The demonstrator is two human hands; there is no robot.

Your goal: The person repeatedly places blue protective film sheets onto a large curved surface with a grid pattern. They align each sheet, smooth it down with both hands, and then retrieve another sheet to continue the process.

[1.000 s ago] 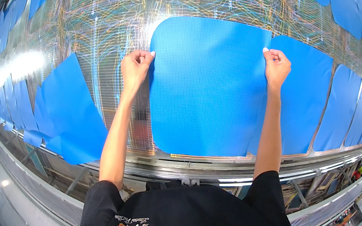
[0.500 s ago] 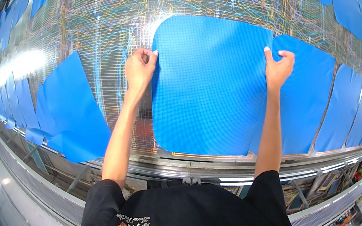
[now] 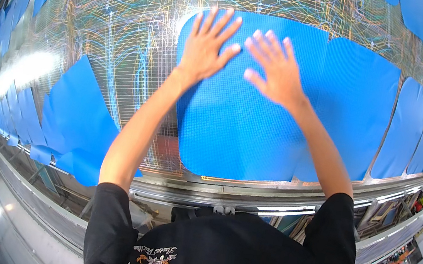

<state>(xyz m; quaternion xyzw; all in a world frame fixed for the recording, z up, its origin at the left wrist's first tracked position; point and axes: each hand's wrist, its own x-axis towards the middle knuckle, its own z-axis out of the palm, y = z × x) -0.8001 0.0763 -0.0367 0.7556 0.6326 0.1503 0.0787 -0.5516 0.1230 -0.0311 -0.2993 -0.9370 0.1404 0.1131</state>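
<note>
A blue textured sheet (image 3: 245, 132) with rounded left corners lies on the long table, in front of me. Over its upper left corner, my left hand (image 3: 203, 48) is spread flat with the fingers apart. My right hand (image 3: 277, 73), also open and flat, is over the upper middle of the same sheet. Neither hand holds anything. The right edge of this sheet meets a second blue sheet (image 3: 353, 112), with hardly any gap between them.
Coloured marking lines cover the table surface (image 3: 133, 61). Loose blue pieces (image 3: 79, 114) lie overlapped at the left, some drooping over the near edge. A row of blue sheets (image 3: 401, 131) runs off to the right. A metal rail (image 3: 228, 196) edges the table near me.
Both hands have let go of the sheet's side edges and opened flat. The left moved up and right onto the sheet, the right moved left toward its middle.
</note>
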